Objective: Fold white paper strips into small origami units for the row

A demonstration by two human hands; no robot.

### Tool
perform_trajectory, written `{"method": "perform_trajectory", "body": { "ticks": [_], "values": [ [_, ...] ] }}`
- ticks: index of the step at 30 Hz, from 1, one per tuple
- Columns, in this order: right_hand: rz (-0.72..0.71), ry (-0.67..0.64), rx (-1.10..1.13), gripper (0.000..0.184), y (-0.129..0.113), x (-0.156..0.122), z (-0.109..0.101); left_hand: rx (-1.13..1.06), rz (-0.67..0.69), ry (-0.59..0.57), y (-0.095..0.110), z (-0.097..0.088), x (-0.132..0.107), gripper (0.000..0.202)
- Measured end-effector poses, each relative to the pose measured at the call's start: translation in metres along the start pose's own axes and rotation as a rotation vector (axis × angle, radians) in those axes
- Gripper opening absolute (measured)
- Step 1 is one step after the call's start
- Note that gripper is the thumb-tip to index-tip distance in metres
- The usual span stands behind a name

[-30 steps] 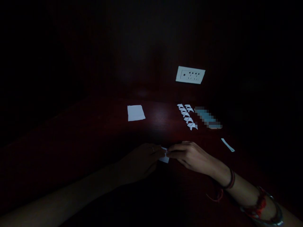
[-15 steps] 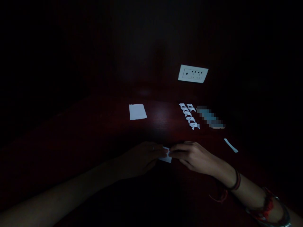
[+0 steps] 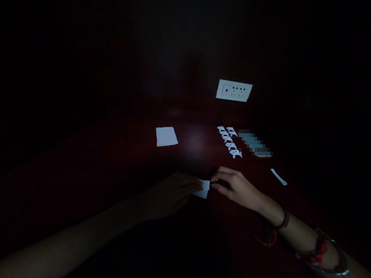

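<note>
Folded paper (image 3: pixel 204 193): small and white, low on the desk (image 3: pixel 197 143) in front of the wearer; from my end I see only its right part, with a fold line running roughly sideways.
Left hand (image 3: pixel 174 193): grasping the paper's left part, thumb laid on top; it is too dark for me to tell where every finger goes.
Right hand (image 3: pixel 240 189): released, fingers loosely curled, thumb and forefinger slightly parted just beside the paper's right edge; I see no firm contact.
Relation I steer by: the paper lies between both hands, to the left of the right fingertips, its free right edge facing them; the left hand is nearer, being on it. The hidden left end keeps me from judging the long axis.
Folded pieces (image 3: pixel 231 146): beyond the right hand, in one long row leading away and a shorter one beside its far end.
Paper stack (image 3: pixel 166 136): squarish sheets, farther off, beyond the left hand.
Phone-shaped object (image 3: pixel 255 143): pixelated, just right of the pieces.
Pale strip (image 3: pixel 278 177): lying right of the right hand, nearer than the phone-shaped object.
Socket plate (image 3: pixel 234 91): on the dark wall behind.
</note>
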State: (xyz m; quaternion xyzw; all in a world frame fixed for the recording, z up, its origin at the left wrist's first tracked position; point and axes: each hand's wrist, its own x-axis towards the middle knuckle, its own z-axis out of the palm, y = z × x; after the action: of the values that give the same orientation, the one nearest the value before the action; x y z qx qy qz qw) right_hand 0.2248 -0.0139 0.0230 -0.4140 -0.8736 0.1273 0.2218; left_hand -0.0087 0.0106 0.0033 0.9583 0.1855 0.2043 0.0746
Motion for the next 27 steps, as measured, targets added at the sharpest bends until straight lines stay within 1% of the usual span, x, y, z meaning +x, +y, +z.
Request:
{"method": "perform_trajectory", "body": {
  "ticks": [5,12,18,22,27],
  "values": [
    [0.054,0.015,0.028,0.010,-0.003,0.002,0.003,0.013,0.023,-0.027,-0.002,0.002,0.000,0.041],
    [0.080,0.058,0.140,0.008,-0.010,0.005,0.006,0.017,0.041,-0.004,-0.002,0.001,0.000,0.042],
    [0.123,0.066,0.167,0.006,-0.008,0.009,0.010,-0.002,0.035,-0.005,-0.003,0.003,-0.002,0.042],
    [0.071,0.030,0.166,0.008,-0.006,0.007,0.008,-0.017,0.045,-0.012,-0.005,0.004,-0.003,0.043],
    [-0.060,-0.038,0.077,0.012,-0.003,0.002,0.002,0.011,0.054,-0.021,-0.004,0.003,-0.001,0.041]
  ]
}}
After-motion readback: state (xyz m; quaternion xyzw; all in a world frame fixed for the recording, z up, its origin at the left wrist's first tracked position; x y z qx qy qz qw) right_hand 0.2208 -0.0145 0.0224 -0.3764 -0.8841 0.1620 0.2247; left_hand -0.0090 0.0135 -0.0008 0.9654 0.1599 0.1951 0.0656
